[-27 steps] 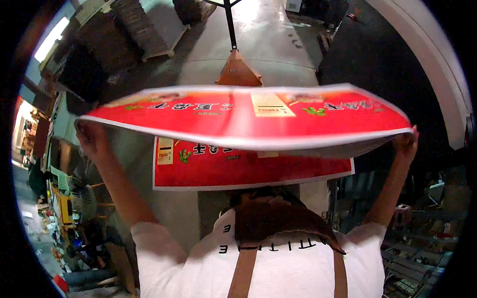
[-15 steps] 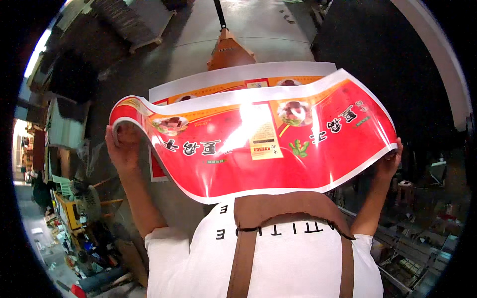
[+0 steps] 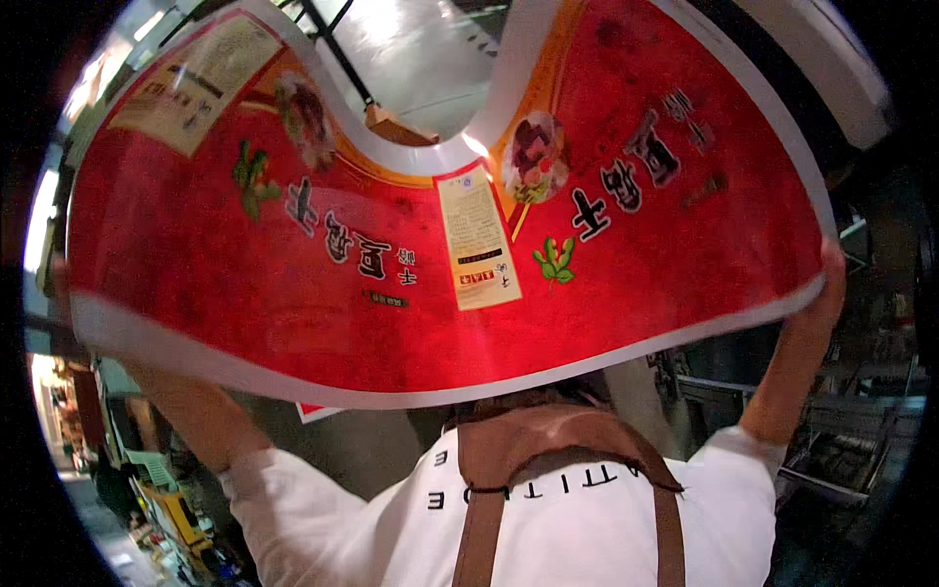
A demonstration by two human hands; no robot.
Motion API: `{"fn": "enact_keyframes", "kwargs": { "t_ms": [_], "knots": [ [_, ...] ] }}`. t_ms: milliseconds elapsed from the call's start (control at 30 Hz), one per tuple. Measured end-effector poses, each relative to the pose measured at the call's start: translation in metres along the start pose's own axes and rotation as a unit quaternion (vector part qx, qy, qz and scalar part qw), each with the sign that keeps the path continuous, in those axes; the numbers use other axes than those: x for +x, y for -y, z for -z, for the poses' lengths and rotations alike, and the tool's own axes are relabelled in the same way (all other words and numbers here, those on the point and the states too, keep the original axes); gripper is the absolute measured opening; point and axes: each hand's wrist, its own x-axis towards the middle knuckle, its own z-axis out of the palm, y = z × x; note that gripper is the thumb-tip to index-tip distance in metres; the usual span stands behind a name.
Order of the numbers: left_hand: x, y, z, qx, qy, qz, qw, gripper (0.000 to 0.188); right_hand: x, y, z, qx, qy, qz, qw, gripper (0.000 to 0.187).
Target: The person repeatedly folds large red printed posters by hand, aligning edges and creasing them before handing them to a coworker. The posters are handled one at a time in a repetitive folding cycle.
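Note:
A large red printed sheet [image 3: 362, 342] with white margins, an orange band, food pictures and dark lettering spreads across most of the view. It is raised before me and sags in the middle. My left hand [image 3: 61, 289], smeared by motion, grips its left edge, the fingers mostly behind it. At the opposite edge my right hand [image 3: 833, 262] is closed on the sheet, its fingers partly hidden. Below the raised sheet, a corner of another red-and-white sheet [image 3: 315, 412] peeks out.
Beyond the sheet, an orange-brown wedge-shaped base [image 3: 396, 125] with a black handle [image 3: 337, 54] stands on the grey floor [image 3: 421, 49]. Metal framework [image 3: 831, 440] lies to the right. Crowded goods, including a yellow item [image 3: 181, 514], are at the lower left.
Both hands have moved apart and the sheet has been lifted closer, opening out wide. Its curled left end is now spread, and it covers most of the other sheet.

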Motion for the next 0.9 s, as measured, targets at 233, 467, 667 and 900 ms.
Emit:
{"fn": "enact_keyframes", "kwargs": {
  "t_ms": [233, 467, 667, 900],
  "knots": [
    [0.036, -0.078, -0.013, 0.159, 0.164, -0.024, 0.973, 0.045, -0.126, 0.117, -0.074, 0.028, -0.026, -0.215, 0.976, 0.043],
    [-0.023, -0.033, -0.119, 0.066, 0.625, -0.331, 0.704, 0.029, -0.195, 0.046, -0.099, 0.062, 0.107, -0.219, 0.968, 0.026],
    [-0.023, -0.038, -0.2, 0.133, 0.78, 0.032, 0.61, 0.021, -0.207, 0.029, -0.13, 0.07, -0.037, -0.191, 0.978, 0.027],
    [-0.145, 0.062, -0.431, 0.207, 0.812, 0.199, 0.508, 0.027, -0.091, -0.104, 0.028, 0.133, -0.071, -0.214, 0.965, 0.026]
  ]
}}
